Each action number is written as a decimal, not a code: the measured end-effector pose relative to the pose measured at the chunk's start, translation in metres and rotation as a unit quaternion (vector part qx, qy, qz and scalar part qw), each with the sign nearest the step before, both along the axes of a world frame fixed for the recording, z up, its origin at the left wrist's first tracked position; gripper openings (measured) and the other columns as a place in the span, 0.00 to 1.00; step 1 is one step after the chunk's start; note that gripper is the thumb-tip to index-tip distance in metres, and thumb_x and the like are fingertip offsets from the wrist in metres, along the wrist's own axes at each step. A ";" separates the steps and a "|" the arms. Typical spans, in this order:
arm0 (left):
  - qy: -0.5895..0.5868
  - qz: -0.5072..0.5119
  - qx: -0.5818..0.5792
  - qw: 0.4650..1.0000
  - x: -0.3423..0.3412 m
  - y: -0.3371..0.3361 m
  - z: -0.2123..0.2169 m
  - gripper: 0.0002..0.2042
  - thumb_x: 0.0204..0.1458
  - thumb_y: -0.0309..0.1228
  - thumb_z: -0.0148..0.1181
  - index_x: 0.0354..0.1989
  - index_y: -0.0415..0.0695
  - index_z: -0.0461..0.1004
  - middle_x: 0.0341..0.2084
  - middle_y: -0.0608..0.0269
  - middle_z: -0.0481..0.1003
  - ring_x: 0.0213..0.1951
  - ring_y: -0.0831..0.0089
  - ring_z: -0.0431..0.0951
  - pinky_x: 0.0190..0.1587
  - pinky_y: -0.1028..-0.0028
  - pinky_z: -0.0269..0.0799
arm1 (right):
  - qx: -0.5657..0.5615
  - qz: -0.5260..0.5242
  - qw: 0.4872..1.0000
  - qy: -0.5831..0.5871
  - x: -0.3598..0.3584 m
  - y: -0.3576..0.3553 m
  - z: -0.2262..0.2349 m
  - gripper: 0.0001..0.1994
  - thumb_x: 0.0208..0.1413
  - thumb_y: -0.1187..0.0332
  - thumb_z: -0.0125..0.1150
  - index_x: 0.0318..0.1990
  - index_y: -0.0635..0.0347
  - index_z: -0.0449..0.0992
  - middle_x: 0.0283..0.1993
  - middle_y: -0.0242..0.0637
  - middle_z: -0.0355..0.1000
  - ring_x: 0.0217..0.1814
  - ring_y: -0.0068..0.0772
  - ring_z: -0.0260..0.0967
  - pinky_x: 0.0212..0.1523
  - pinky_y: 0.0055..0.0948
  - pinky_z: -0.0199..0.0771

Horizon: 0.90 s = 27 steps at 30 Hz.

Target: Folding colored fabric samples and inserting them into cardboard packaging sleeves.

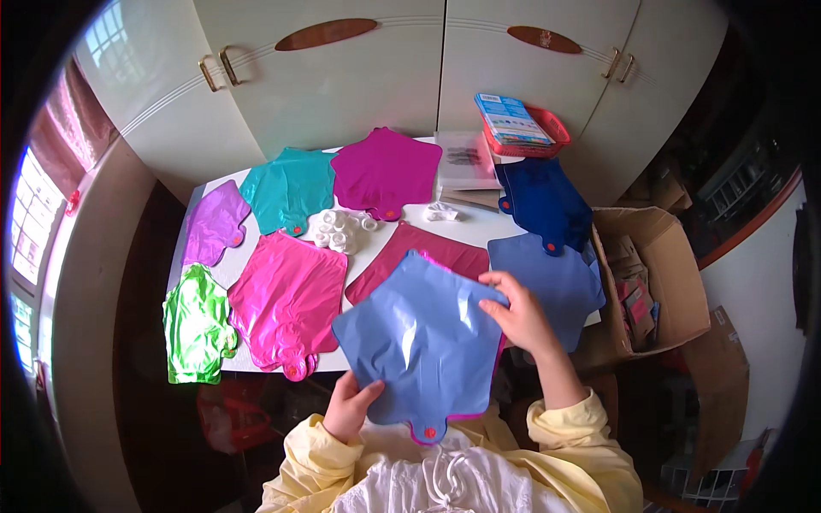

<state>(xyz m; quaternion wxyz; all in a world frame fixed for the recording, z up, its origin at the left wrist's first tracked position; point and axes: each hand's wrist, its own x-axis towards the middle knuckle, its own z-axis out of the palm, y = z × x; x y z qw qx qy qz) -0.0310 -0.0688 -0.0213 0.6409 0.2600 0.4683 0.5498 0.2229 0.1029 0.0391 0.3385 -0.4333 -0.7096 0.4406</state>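
Observation:
In front of my chest I hold a flat blue foil balloon (419, 342), five-sided, with a rounded tab and red dot at its lower end. A magenta edge shows behind it along the right and bottom, apparently a second balloon laid against it. My left hand (346, 406) pinches its lower left edge, thumb on top. My right hand (517, 316) grips the upper right corner between thumb and fingers. Beyond it, partly covered, lies a dark pink balloon (428, 250) on the white table (389, 235). Another blue balloon (547, 278) lies by my right forearm.
More flat balloons lie around: bright pink (286, 291), green (195, 325), purple (215, 224), teal (291, 184), magenta (386, 171), navy (543, 201). White rolls (333, 231) sit mid-table. A red basket (552, 128) stands behind; an open cardboard box (676, 282) stands right.

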 end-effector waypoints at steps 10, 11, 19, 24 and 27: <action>0.314 0.045 0.101 0.943 0.012 0.058 0.003 0.29 0.50 0.21 0.58 0.59 0.36 0.51 0.20 0.56 0.74 0.21 0.75 0.76 0.24 0.77 0.71 | 0.118 0.014 0.957 -0.264 -0.016 0.111 -0.032 0.18 0.50 0.71 0.59 0.50 0.60 0.67 0.48 0.48 0.72 0.51 0.51 0.69 0.48 0.41 0.69; 0.323 0.035 0.096 0.941 0.012 0.053 0.004 0.28 0.50 0.21 0.58 0.58 0.36 0.52 0.21 0.56 0.74 0.21 0.75 0.76 0.23 0.78 0.71 | 0.147 0.019 0.952 -0.269 -0.016 0.113 -0.038 0.18 0.51 0.70 0.58 0.50 0.61 0.66 0.48 0.49 0.71 0.51 0.51 0.69 0.49 0.41 0.69; 0.095 -0.173 -0.030 0.980 0.018 0.006 -0.005 0.11 0.57 0.30 0.54 0.43 0.35 0.68 0.28 0.64 0.73 0.30 0.78 0.74 0.36 0.76 0.72 | 0.198 0.063 0.940 -0.271 -0.030 0.116 -0.045 0.22 0.53 0.64 0.57 0.54 0.63 0.64 0.57 0.47 0.64 0.62 0.49 0.59 0.58 0.39 0.62; -0.254 -0.095 -0.032 0.962 0.047 0.011 -0.042 0.20 0.56 0.35 0.56 0.54 0.39 0.62 0.51 0.55 0.69 0.53 0.63 0.69 0.53 0.61 0.68 | 0.202 0.108 0.934 -0.275 -0.036 0.102 -0.047 0.24 0.54 0.64 0.55 0.57 0.62 0.61 0.57 0.52 0.64 0.61 0.51 0.60 0.59 0.40 0.61; -0.266 -0.022 -0.154 0.951 0.054 0.016 -0.040 0.21 0.55 0.35 0.55 0.54 0.39 0.62 0.53 0.53 0.67 0.55 0.61 0.68 0.54 0.59 0.67 | 0.155 0.125 0.937 -0.287 -0.032 0.077 -0.035 0.24 0.55 0.64 0.55 0.58 0.61 0.60 0.57 0.52 0.64 0.60 0.52 0.60 0.59 0.40 0.61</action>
